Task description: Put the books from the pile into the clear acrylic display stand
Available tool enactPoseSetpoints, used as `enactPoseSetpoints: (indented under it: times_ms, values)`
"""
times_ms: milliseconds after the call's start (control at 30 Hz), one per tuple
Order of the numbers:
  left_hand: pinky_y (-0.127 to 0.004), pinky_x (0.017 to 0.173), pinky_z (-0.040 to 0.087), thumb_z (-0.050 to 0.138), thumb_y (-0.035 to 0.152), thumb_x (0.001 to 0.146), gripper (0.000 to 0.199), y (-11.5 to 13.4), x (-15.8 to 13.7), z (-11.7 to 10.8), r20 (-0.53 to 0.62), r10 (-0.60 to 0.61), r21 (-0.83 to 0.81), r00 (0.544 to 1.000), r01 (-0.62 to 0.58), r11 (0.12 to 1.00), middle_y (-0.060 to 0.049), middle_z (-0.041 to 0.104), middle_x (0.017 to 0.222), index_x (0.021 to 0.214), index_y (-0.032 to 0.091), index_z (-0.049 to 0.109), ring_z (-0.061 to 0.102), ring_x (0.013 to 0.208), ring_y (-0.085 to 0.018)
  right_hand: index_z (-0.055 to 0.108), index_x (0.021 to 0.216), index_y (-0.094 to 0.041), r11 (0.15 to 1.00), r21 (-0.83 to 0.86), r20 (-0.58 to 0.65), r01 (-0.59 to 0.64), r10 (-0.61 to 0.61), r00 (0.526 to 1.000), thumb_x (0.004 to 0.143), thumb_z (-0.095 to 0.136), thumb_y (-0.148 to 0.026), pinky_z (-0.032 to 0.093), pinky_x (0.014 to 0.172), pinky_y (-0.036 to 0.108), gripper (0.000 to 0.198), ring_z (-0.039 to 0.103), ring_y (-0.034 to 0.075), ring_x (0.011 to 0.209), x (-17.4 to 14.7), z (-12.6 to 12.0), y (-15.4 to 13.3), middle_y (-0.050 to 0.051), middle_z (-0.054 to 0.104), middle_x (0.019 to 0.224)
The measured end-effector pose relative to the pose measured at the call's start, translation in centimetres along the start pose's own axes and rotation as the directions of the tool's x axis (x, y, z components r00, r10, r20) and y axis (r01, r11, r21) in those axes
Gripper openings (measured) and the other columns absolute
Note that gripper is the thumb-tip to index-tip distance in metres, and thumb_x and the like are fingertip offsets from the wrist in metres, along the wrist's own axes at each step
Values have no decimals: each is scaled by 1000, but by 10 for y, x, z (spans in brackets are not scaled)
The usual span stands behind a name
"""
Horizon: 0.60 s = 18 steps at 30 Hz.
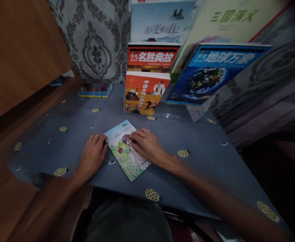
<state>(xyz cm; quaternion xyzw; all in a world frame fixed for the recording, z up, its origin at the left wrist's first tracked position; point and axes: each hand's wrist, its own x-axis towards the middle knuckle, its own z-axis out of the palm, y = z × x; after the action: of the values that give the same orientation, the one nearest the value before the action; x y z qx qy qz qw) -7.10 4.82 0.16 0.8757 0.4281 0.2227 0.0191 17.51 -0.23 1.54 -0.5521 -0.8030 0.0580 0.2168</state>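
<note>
A thin picture book (125, 153) lies closed and slanted on the cloth-covered table, its cover showing a drawn figure with reddish hair among green plants. Resting at the book's upper left corner, my left hand (93, 153) touches the edge with its fingertips, thumb apart from the fingers. My right hand (148, 144) lies over the right side of the cover, fingers stretched out toward the drawn head. Part of the cover is hidden under it. Neither hand lifts the book.
Behind stand an orange book (146, 95), a red book (152, 55) and a blue book (218, 72), with taller books at the back. A clear stand (197, 112) supports the blue one. Another book (94, 95) lies at the back left. The grey tablecloth (203, 181) has pineapple prints.
</note>
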Motion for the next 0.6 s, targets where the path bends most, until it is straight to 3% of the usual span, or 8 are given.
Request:
enactPoseSetpoints:
  times_ms: [100,200,400,600]
  values:
    - [-46,91,53,43,20,100,28,10,-18,2,32,60,127,998,-63,990,-15,67,123,121,15,61,62,107,-30,57,137,-18,964,149,75,219,-232,970,102,44,-18,44,111,46,37,51,25,134,21,17,-24,13,65,136]
    - [-46,91,53,38,10,98,32,14,-29,6,37,87,190,996,-93,977,-17,70,113,115,11,66,65,104,-30,47,147,-15,924,261,101,278,-313,945,105,40,-22,35,119,46,43,42,23,145,42,31,-43,14,57,147]
    - [-44,95,53,38,11,99,37,12,-29,9,-24,80,117,996,-77,990,-18,67,129,126,11,63,63,117,-29,44,150,-17,908,372,190,192,-277,942,106,40,-49,23,125,53,55,44,24,145,64,39,-45,14,54,150]
    - [-44,94,54,40,11,98,37,15,-27,6,12,80,130,997,-81,988,-15,69,128,126,14,64,62,120,-29,41,152,-16,945,297,191,140,-203,960,103,38,-59,21,126,51,65,39,25,148,67,40,-25,15,49,154]
